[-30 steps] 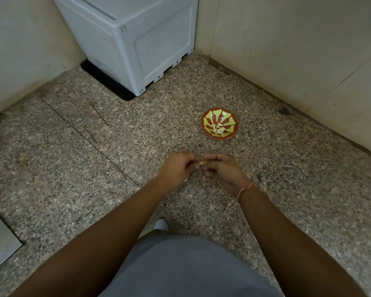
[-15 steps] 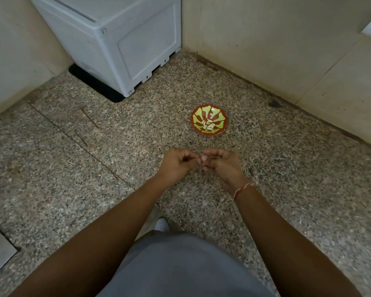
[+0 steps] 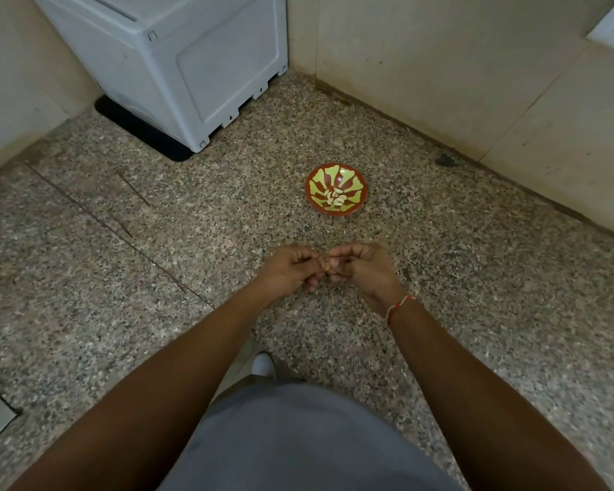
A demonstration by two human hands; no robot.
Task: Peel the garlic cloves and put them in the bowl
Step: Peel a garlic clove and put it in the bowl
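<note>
A small red bowl (image 3: 336, 170) with a yellow-green pattern sits on the speckled stone floor, with several pale peeled garlic cloves (image 3: 335, 199) inside. In front of it, over the floor, my left hand (image 3: 288, 269) and my right hand (image 3: 360, 269) meet fingertip to fingertip. Between them they pinch one small garlic clove (image 3: 328, 266), mostly hidden by the curled fingers. My right wrist wears a red and white thread.
A grey plastic appliance (image 3: 192, 62) on a black mat stands in the far corner on the left. Beige walls close the corner behind and to the right of the bowl. My grey-clothed lap (image 3: 298, 437) fills the near bottom.
The view has shifted slightly, so the bowl and hands sit a little differently in frame. Both hands stay together working on the clove; their fingers have shifted slightly.
</note>
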